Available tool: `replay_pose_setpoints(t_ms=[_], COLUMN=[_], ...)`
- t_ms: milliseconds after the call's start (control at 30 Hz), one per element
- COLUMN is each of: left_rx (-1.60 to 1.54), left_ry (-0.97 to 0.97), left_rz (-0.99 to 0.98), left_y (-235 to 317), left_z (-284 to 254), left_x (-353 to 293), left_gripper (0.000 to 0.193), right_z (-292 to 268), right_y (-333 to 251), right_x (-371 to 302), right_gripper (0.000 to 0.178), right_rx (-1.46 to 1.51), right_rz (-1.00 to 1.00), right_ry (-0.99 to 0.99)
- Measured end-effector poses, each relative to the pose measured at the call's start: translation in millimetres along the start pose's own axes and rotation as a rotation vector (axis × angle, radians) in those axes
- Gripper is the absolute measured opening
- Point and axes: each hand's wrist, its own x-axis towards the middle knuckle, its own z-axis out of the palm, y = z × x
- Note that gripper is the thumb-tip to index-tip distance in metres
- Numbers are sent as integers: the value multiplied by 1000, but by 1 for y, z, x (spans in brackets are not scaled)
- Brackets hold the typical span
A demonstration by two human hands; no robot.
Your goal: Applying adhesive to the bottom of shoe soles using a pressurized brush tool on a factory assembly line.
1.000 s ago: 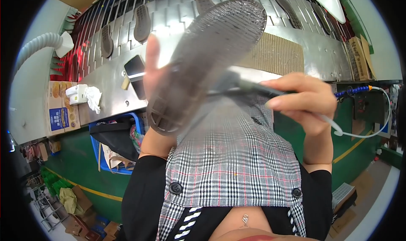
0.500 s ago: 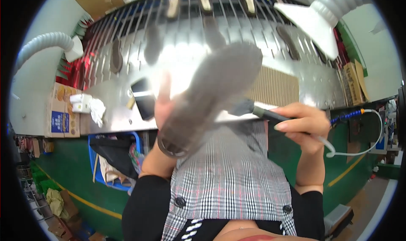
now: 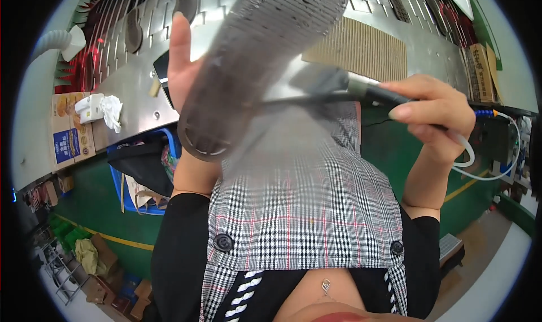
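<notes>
My left hand (image 3: 183,71) supports a dark brown shoe sole (image 3: 248,68) from beneath, thumb up beside it and the other fingers hidden. The sole is tilted, its ribbed underside facing me. On the right, my right hand (image 3: 437,113) is closed round the dark handle of a brush (image 3: 384,94), from which a pale thin hose (image 3: 502,178) runs. The brush head is smeared by motion close to the sole's right edge; whether it touches, I cannot tell. A sheet of ribbed cardboard (image 3: 367,48) lies on the metal bench behind the brush.
More soles, one of them dark (image 3: 134,31), lie on the slatted conveyor (image 3: 110,25). At the bench's left are a carton (image 3: 73,141), crumpled tissue (image 3: 111,112) and a partly hidden phone (image 3: 162,73). A blue basket (image 3: 117,175) of belongings stands below the bench edge.
The view has tilted, so the bench sits higher in the picture. The sole looks larger and nearer, and my right hand with the brush appears farther right and higher.
</notes>
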Motion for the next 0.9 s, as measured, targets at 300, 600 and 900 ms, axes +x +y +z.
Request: replay_pose_setpoints(t_ms=[300, 600, 900], left_rx=[-197, -128, -96], left_ry=[122, 144, 185], left_rz=[144, 160, 213], left_y=[-25, -27, -19], left_z=[11, 19, -44], left_x=[-6, 6, 10], left_gripper=[98, 96, 87], right_z=[-7, -5, 46], right_y=[-3, -2, 69], right_x=[-14, -10, -28], right_gripper=[27, 22, 30], right_rx=[-91, -34, -252], right_rz=[44, 85, 184], right_ry=[-26, 130, 465])
